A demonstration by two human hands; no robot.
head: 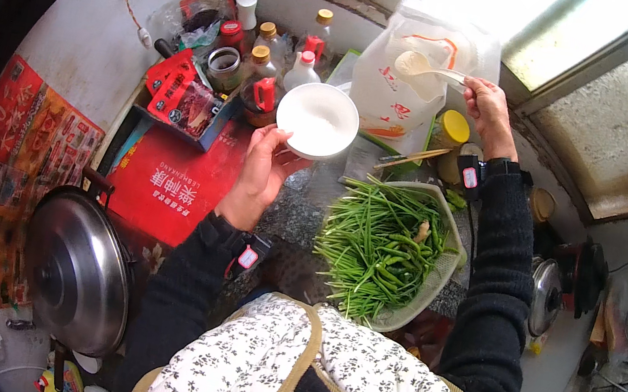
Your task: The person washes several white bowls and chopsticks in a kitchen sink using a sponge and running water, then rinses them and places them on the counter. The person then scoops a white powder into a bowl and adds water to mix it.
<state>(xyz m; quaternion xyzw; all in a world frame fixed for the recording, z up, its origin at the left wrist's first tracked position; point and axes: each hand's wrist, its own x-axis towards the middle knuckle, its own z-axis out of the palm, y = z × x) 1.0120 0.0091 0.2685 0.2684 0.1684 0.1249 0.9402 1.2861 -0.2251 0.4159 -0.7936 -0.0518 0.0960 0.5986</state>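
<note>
My left hand grips a white bowl by its near rim, thumb over the edge. A little white powder appears to lie in the bowl, though glare makes it hard to tell. My right hand holds a white spoon by its handle. Pale flour-like powder heaps in the spoon's scoop. Directly beneath the spoon stands a tall white sack with red and orange print, its top open. The bowl is to the left of the sack, held above the counter.
Seasoning bottles crowd the back left, beside red packets in a box. A basket of green stalks and chili peppers sits close in front. Chopsticks lie by a yellow-lidded jar. A lidded wok stands left.
</note>
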